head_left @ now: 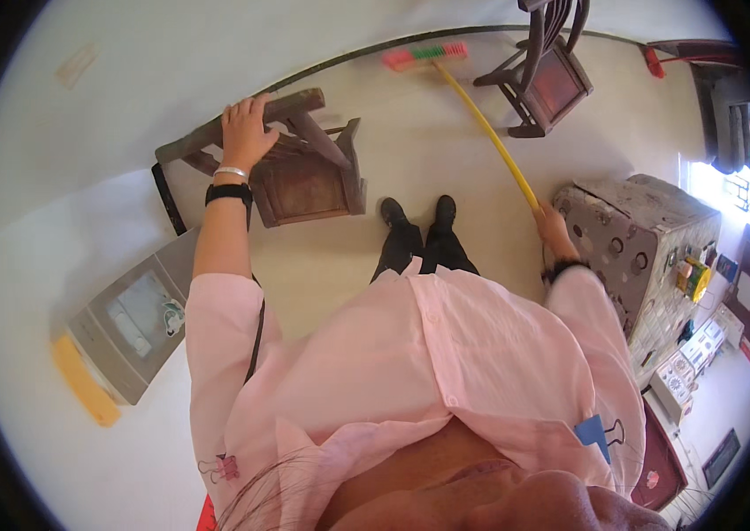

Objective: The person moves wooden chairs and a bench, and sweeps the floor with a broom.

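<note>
My left hand (248, 134) grips the top rail of a dark wooden chair (304, 188), its fingers over the rail. The chair has a slatted back and a brown seat, and stands close to the wall on my left. In my right hand (554, 232) is the upper end of a broom's yellow handle (492, 133), with the fingers wrapped round it. The handle slants away to the far left. At its far end the pink and green broom head (426, 56) rests on the floor near the foot of the wall, slightly blurred.
A second wooden chair (561, 81) stands at the far right of the broom head. By my right arm is a cabinet or table under a patterned cover (609, 232). On the left sits a grey box-like appliance (141, 310). Pale floor (410, 133) lies between the chairs.
</note>
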Demonstrator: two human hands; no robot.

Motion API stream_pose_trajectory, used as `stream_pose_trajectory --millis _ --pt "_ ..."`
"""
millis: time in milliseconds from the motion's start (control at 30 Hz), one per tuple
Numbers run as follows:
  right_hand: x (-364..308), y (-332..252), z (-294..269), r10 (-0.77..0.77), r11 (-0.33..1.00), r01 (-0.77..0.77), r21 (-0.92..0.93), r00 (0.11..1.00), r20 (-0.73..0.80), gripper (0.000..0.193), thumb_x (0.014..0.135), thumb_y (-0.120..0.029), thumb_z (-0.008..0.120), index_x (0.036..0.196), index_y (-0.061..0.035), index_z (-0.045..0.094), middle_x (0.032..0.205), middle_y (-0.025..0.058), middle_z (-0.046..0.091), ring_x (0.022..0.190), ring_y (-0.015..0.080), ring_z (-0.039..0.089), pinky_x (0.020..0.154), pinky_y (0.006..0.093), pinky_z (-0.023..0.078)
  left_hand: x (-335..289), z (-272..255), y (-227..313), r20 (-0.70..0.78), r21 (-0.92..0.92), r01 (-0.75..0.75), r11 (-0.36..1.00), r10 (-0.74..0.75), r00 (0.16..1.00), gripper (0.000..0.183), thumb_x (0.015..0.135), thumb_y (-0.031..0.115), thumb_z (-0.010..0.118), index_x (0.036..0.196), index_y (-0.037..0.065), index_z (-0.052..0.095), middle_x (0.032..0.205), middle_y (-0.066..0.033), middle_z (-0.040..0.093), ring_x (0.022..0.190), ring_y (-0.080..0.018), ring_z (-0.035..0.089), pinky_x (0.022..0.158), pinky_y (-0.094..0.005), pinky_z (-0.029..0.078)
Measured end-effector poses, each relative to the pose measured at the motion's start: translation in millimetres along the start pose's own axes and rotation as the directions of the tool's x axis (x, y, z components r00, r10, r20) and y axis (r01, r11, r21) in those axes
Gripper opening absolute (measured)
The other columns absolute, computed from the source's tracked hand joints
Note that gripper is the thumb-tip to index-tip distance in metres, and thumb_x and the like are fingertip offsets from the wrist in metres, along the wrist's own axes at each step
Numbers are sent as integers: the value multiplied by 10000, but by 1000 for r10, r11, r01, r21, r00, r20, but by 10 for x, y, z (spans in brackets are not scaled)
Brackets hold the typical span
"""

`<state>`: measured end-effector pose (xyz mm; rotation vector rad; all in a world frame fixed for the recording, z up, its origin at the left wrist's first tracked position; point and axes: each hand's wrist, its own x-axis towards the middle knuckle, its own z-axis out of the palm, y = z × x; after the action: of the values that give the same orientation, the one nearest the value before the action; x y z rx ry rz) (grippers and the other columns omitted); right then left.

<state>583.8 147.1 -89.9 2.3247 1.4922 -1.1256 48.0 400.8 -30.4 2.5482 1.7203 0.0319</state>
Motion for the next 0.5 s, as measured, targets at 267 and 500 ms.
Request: stream_pose_trajectory --millis 267,500 --pt "84 -63 471 251 965 -258 40 958 136 285 799 -230 369 1042 -99 440 652 107 485 526 237 475 456 355 392 615 193 -37 70 142 97 985 -108 992 556 616 220 597 1122 113 392 1096 -104 430 1061 -271 363 904 -452 239" --pt "-2126 734 760 415 909 -403 -106 900 132 301 810 -271 362 1050 -111 447 753 186 538 678 352 510 586 441 406 904 302 -134 116 181 168 969 -191 975 456 630 216 580 1052 104 449 1019 -101 475 995 -274 420 852 -430 298"
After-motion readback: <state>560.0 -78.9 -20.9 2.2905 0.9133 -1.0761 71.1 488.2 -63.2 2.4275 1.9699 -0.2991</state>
